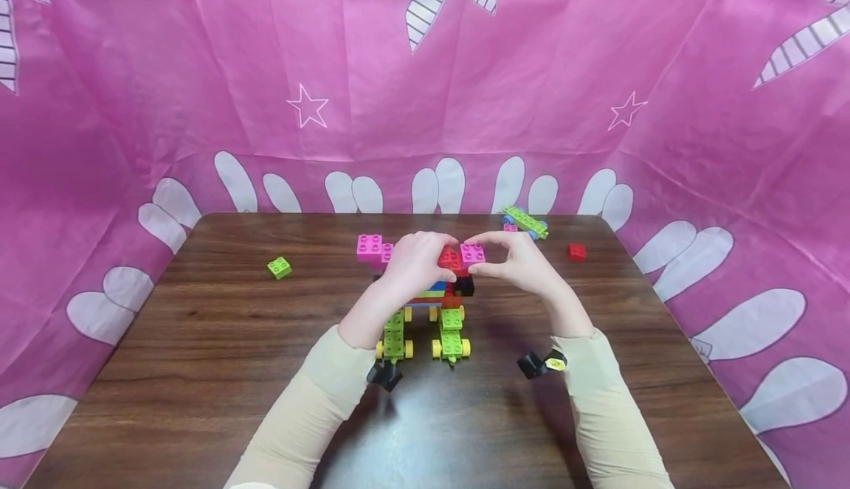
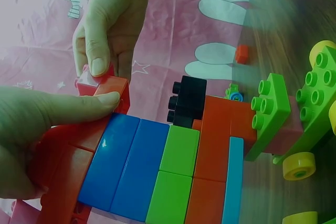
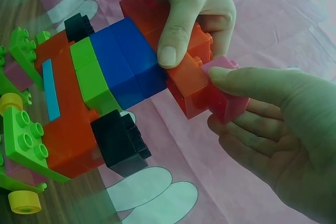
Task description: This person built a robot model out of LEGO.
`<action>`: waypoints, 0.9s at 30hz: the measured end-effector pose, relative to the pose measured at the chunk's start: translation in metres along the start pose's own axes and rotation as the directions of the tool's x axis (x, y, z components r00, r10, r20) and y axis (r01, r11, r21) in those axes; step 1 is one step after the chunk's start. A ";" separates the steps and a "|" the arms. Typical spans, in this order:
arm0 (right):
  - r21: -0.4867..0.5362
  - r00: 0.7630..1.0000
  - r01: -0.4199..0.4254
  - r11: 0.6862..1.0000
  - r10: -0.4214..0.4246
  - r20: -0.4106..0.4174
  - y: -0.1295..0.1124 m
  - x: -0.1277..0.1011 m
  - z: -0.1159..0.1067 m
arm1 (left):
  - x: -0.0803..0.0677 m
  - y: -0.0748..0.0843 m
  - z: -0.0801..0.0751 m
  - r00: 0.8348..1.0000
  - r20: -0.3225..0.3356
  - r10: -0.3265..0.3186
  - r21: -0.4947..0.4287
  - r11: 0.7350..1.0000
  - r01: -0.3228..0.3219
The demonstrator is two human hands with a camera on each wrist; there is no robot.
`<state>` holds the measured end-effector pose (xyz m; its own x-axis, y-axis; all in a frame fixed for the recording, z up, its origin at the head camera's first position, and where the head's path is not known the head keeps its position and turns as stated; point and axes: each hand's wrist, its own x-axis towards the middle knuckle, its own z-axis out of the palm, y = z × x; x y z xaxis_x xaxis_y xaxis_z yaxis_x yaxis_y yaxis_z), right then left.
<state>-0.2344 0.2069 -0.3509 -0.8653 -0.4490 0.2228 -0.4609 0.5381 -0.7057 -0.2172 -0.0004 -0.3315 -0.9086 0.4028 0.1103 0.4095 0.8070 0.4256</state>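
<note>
A stacked figure of toy building bricks stands on the table, with blue bricks (image 2: 122, 163), green bricks (image 2: 173, 182) and red bricks in its body. My left hand (image 1: 415, 266) grips the red brick row (image 3: 190, 80) at the top, thumb across its front. At the right end of that row, my right hand (image 1: 521, 259) pinches a pink brick (image 1: 473, 253) between thumb and fingers; it touches the red brick. Another pink brick (image 1: 369, 248) sticks out at the left end. A black brick (image 3: 119, 142) juts from the side. Two green wheeled bases (image 1: 394, 338) carry the figure.
A loose green brick (image 1: 279, 268) lies on the wooden table (image 1: 199, 356) at left. Toward the back right are a green wheeled base (image 1: 527, 220) with blue wheels, a small pink brick (image 1: 510, 228) and a red brick (image 1: 577, 251). Pink cloth (image 1: 531, 105) surrounds the table.
</note>
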 end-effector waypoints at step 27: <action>0.128 0.992 0.098 0.987 -0.088 -0.086 0.013 -0.008 -0.011 | -0.002 0.005 -0.012 0.995 0.063 0.071 0.001 0.997 -0.071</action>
<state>-0.2352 0.2256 -0.3546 -0.8353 -0.4314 0.3407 -0.5146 0.3953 -0.7609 -0.2140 -0.0026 -0.3192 -0.8703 0.4855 0.0830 0.4729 0.7767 0.4161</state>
